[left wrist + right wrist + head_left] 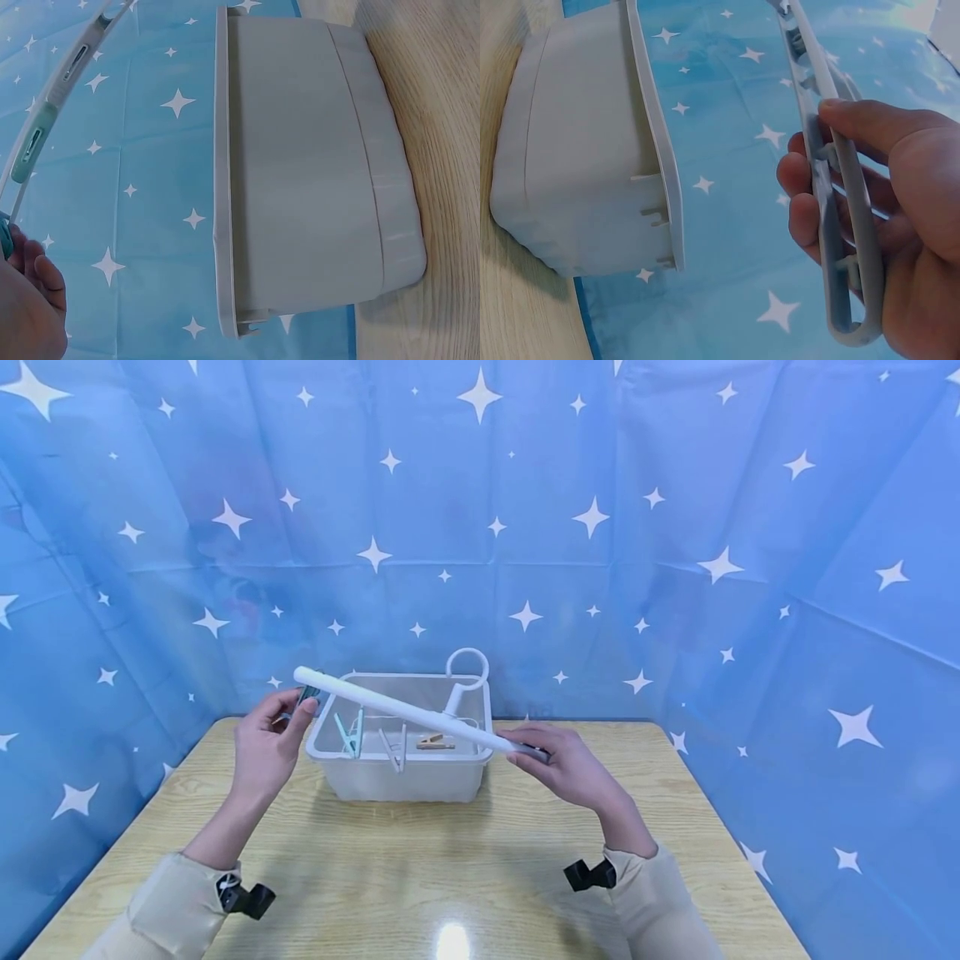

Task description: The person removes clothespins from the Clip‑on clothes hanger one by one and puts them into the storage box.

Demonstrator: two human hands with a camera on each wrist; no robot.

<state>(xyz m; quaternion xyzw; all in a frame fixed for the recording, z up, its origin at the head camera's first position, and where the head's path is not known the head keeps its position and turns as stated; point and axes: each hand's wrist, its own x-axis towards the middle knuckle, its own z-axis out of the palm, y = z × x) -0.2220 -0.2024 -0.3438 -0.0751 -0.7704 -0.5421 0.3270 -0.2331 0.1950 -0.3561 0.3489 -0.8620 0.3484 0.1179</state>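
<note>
Above the off-white rectangular plastic bin (405, 783) on the light wood-grain counter (442, 852), you've got a long white plastic clip hanger (405, 709) held up between both hands, sloping down toward your right. Its curved hook part sticks up near the middle. Your right hand (566, 766) is wrapped round that end, thumb on one side and fingertips on the other, though the fingers are partly tucked behind the frame. The right wrist view shows the grip best, but it chops off the far end of the hanger.

Your left hand (266, 747) is pinching a dark teal plastic clip (308, 693) by the other end, and tbh most of that clip is buried behind your thumb and fingers. The left wrist view barely helps: hand and clip are both cut by the edge.

Below the bar you can see a mint-green plastic clip (351, 739) and a grey plastic clip (394, 749) with splayed legs. There's also a small brown clip (435, 745), but I can't tell if it's hanging or lying in the bin. The bar blocks part of the bin's inside too.
</note>
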